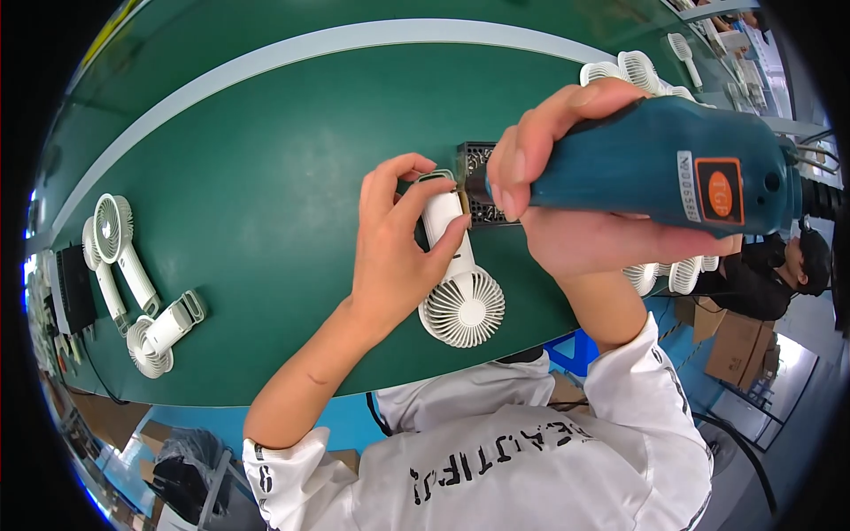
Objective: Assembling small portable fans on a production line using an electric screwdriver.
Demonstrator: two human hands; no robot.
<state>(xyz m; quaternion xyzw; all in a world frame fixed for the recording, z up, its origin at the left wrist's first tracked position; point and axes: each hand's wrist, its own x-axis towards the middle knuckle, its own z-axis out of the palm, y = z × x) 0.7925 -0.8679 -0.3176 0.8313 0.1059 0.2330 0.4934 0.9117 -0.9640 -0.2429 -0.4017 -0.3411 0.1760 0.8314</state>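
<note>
My left hand [382, 237] is closed around the handle of a white handheld fan [470, 311], which lies on the green table with its round slatted head toward me. The thumb and fingers press on both sides of the handle. In my right hand [567, 232] is a teal electric screwdriver [655, 168], held sideways with its nose pointing left toward the upper end of the handle. My right fingers hide its tip, so I cannot tell if it touches the fan. A black tray of small screws [476, 147] sits just beyond the fan, partly behind my right hand.
At the left stand two white fans [113, 228] and another lying fan [152, 347]. More white fans [636, 71] crowd the far right. A cable [819, 200] leaves the screwdriver. Another person in black [753, 279] is off to the right, near cardboard boxes [742, 352].
</note>
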